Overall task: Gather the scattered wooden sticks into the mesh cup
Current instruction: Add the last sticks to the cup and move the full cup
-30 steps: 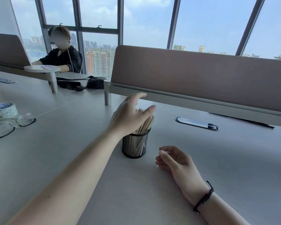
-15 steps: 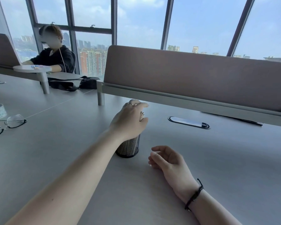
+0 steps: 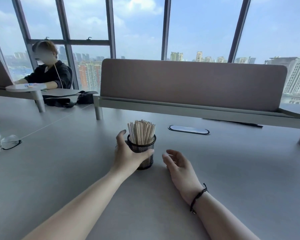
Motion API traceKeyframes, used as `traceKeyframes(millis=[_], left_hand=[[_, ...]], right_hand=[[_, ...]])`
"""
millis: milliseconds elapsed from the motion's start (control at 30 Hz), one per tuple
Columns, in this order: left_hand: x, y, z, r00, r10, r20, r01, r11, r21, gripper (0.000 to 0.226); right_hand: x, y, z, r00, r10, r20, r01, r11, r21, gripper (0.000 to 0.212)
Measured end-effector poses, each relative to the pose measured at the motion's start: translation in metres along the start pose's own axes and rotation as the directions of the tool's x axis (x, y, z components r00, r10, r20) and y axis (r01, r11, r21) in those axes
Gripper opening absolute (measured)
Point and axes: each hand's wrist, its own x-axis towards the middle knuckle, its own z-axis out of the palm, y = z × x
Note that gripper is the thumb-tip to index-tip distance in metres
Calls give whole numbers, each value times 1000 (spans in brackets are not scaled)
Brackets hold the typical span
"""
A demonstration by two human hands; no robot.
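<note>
Wooden sticks (image 3: 142,131) stand in the mesh cup (image 3: 143,151) on the table (image 3: 59,170), glasses (image 3: 4,144) far left.

Bright daylight pours through the windows (image 3: 139,23), glossing the table (image 3: 59,170); wide-angle bending warps the edges.

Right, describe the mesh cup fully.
The mesh cup is a small round holder of dark metal-looking mesh with a solid rim. It stands upright on the grey table, packed with upright wooden sticks. The left hand grips its side, thumb across the front. The right hand lies apart.

Grey desk (image 3: 232,170), tall windows (image 3: 139,28)
</note>
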Motion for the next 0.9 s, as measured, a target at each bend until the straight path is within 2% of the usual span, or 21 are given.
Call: traceKeyframes(millis=[33,100,167,200,267,333,367,400,500,567,633,733,800,867,900], left_hand=[[-1,0,4,995,13,101,-8,999,-52,114],[-5,0,12,941,62,333,-2,984,-178,109],[-9,-1,18,883,81,462,32,972,-232,101],[-11,-1,20,881,71,468,43,973,-229,95],[-13,-2,23,927,70,369,15,975,-223,72],[-17,-1,23,969,95,229,-44,974,-221,45],[-20,-1,23,973,104,208,-56,973,-223,38],[-24,1,24,965,115,235,-61,973,-225,36],[-45,11,31,876,204,437,-107,966,-237,51],[-57,21,34,833,266,485,-166,957,-239,59],[-61,30,32,791,344,506,-241,935,-259,59],[-60,37,21,667,415,619,-342,908,-240,54],[-59,35,16,582,417,698,-360,902,-238,48],[-51,33,15,558,397,728,-357,908,-221,49],[-44,32,17,589,389,709,-330,916,-228,51]], right_hand=[[0,0,-7,999,3,-38,-2,1000,17,40],[-2,-3,-22,990,50,-129,-31,989,143,54],[-5,-7,-36,982,104,-157,-58,960,273,69],[-6,-8,-42,984,122,-132,-75,946,316,78],[-11,-10,-49,991,104,-78,-73,943,326,81],[-16,-12,-51,998,50,-35,-39,961,275,59],[-18,-12,-51,999,30,-23,-23,966,257,45],[-18,-11,-50,1000,11,-11,-8,969,248,39],[-20,-8,-49,1000,-22,12,20,989,148,58],[-22,-6,-50,998,-61,32,62,996,-56,49],[-27,-6,-53,994,-67,82,81,980,-182,47],[-36,-6,-61,967,-109,229,136,985,-108,71],[-42,-6,-66,925,-145,350,161,987,-17,75],[-41,-5,-65,930,-138,341,167,984,-56,80],[-36,-6,-62,956,-111,272,150,980,-128,79]])
